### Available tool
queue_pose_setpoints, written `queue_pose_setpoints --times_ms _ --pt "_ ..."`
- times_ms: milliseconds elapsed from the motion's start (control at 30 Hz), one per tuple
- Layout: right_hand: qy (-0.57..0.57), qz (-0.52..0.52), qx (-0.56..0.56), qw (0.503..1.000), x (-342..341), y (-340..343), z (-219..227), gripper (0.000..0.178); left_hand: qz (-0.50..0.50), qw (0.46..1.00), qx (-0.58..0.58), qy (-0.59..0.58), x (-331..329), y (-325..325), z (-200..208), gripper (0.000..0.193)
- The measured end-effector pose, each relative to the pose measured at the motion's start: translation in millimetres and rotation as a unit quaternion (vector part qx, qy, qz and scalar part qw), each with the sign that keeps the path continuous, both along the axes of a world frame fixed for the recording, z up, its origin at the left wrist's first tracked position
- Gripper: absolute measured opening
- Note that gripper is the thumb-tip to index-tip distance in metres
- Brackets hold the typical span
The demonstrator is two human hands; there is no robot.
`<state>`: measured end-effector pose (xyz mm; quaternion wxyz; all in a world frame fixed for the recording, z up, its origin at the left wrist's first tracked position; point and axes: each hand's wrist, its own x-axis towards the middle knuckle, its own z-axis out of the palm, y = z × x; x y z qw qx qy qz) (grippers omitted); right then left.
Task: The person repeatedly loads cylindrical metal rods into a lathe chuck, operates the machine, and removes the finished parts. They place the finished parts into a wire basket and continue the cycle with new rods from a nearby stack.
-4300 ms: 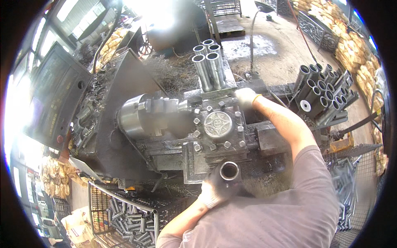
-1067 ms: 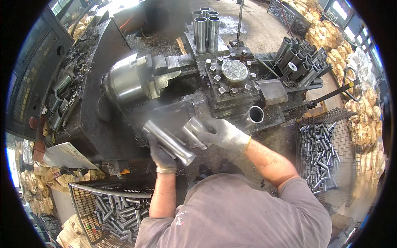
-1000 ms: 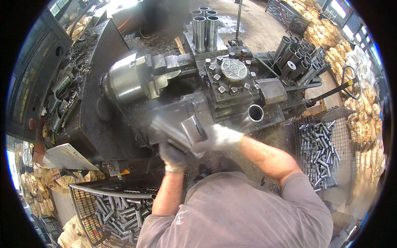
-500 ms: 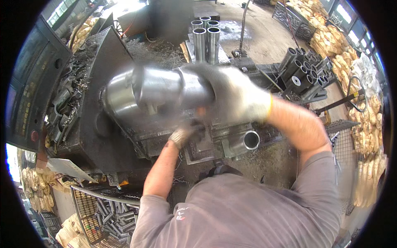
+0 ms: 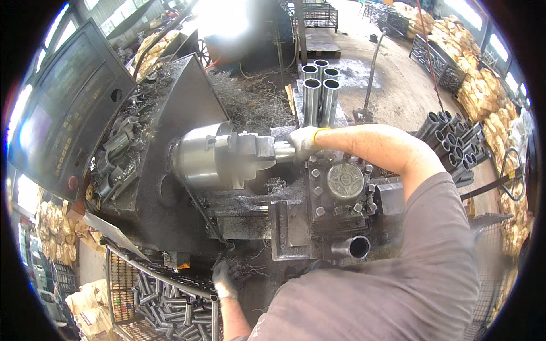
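Presently the work centred on the silver-grey, drum-shaped metal chuck (image 5: 199, 158), its stepped jaws pointing right. The smooth, bright steel tube (image 5: 285, 151) lay roughly level at the chuck's right end, one end among those jaws, the other in the person's glove.

Right hand (image 5: 305, 142), in a whitish knit glove with a yellow cuff: just right of the chuck, fingers curled closed over the tube's outer end. Thumb hidden; firmness of hold could not be seen.

Left hand (image 5: 225, 279), in a greyish-white knit glove: well apart from the chuck, on its near side, fingers toward a thin dark lever. Whether it gripped or merely touched anything, I could not tell.

Right of the chuck and a little nearer the person: the dark, square steel tool post (image 5: 344, 183), ringed with bolts, capped by a round embossed disc. Beyond the chuck, to the right: five upright shiny steel tubes (image 5: 321, 96), bunched. Far right of it: a slanted stack of dark-mouthed steel tubes (image 5: 455, 142). Nearer than the chuck, rightward: a lone open-mouthed grey tube (image 5: 343, 248). Nearer, leftward: a brown wire-mesh basket (image 5: 120, 284) full of short grey tubes (image 5: 176, 312). Directly beyond the chuck: tangled metal shavings (image 5: 250, 99).
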<state>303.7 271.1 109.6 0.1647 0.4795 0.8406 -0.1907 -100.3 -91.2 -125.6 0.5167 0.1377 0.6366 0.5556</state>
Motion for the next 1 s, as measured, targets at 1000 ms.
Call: queue_pose_setpoints --times_ms 1000 --pt "0.099 -0.111 -0.072 0.986 -46.3 9.2 14.1 0.069 0.242 0.952 0.064 -0.174 -123.3 1.8 48.1 0.05"
